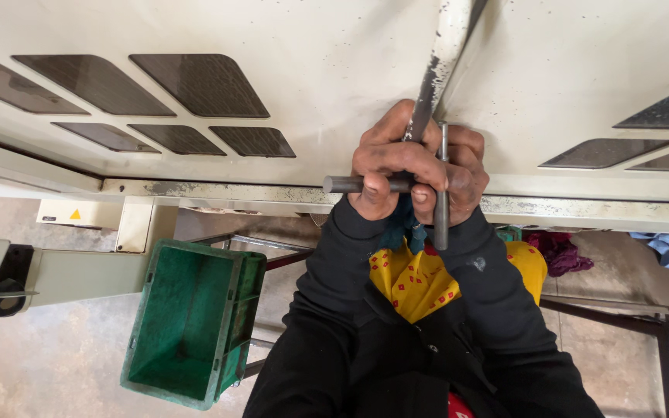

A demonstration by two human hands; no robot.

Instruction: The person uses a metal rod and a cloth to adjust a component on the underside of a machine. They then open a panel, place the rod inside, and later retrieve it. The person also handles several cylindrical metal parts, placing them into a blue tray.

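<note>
Here I see both hands, left hand [385, 166] and right hand [458, 174], clenched around the cross-shaped steel wrench [440, 186] against the cream machine panel [327, 77].

A grey metal cross-shaped wrench [439, 190] lies against the cream machine panel [334, 93], one bar horizontal, one vertical, gripped at its crossing.

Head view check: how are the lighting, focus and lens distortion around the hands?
Head view: soft, even light with no harsh glare; both hands, left hand and right hand, and the metal cross tool are sharp; the cream panel edges bow from wide-angle distortion; the green crate is also clear.
</note>
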